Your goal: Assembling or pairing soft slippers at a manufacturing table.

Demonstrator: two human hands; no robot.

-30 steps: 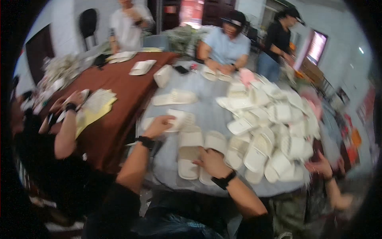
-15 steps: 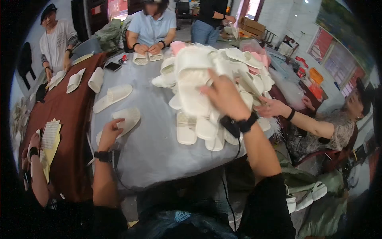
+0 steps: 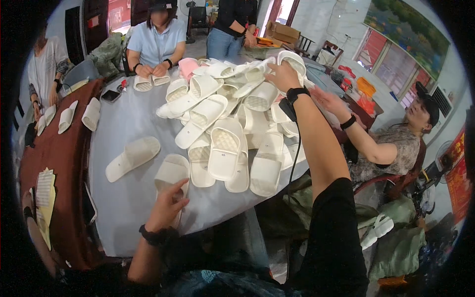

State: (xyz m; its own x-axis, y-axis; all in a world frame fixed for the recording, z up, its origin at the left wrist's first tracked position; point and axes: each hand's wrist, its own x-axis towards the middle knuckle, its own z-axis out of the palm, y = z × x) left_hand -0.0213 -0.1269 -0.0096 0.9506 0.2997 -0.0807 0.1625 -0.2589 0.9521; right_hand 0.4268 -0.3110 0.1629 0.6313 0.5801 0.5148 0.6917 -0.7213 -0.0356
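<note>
My left hand [image 3: 169,205] is at the near edge of the table, fingers apart, over the heel part of a white slipper [image 3: 172,168]. Whether its fingertips press on the sole is hard to tell. Beyond it lies a second white slipper [image 3: 133,158], turned at an angle. My right hand [image 3: 284,78] reaches across to the far right of a heap of white slippers [image 3: 203,111]. Its fingers are closed at a raised white slipper [image 3: 292,60], partly covering it. At the front of the heap a white slipper [image 3: 226,148] leans with its sole tilted toward me.
A co-worker's hand [image 3: 329,101] is close beside my right forearm. Across the grey-covered table [image 3: 114,208], another person handles a pair of slippers [image 3: 151,83]. A phone [image 3: 110,96] lies at the far left. The brown table [image 3: 54,163] holds more slippers and papers [image 3: 45,198].
My view has shifted. My right hand has moved from a slipper at the front of the heap to its far right side. My left hand stays by the same slipper, now nearer its heel.
</note>
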